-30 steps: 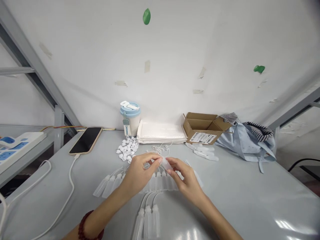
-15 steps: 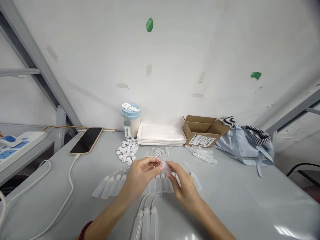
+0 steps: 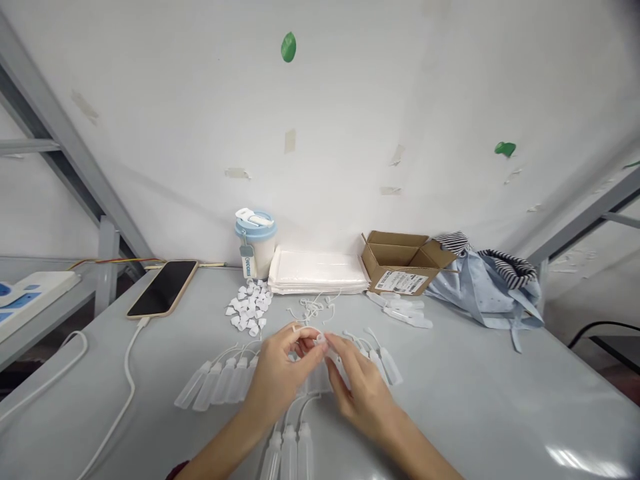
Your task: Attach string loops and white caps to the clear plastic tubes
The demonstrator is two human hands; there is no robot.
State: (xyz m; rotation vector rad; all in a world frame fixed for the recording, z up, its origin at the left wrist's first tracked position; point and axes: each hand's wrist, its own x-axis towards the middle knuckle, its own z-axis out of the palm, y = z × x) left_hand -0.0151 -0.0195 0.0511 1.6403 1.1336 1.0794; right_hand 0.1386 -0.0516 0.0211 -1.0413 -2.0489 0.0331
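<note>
My left hand (image 3: 277,367) and my right hand (image 3: 367,383) meet above the middle of the table, fingers closed around a small translucent plastic bottle (image 3: 321,339). Left fingertips pinch it near its neck, where a thin white tube (image 3: 306,327) curves over the fingers. My right thumb and fingers grip its body, mostly hidden behind them. Under and beside the hands lie rows of similar bottles with thin tubes, one group on the left (image 3: 213,387), others on the right (image 3: 389,365). Nearer to me lie three bottles (image 3: 289,453) side by side.
Behind the hands are a pile of small white caps (image 3: 249,307) and loose thin tubes (image 3: 313,308). Farther back stand a lidded cup (image 3: 263,257), stacked white packs (image 3: 320,270), an open cardboard box (image 3: 400,277) and a blue cloth bag (image 3: 465,290). A phone (image 3: 164,288) charges at left.
The camera view has shifted slightly. The held bottle has turned so its neck faces me more, and the right fingers have closed in nearer to the left fingertips.
</note>
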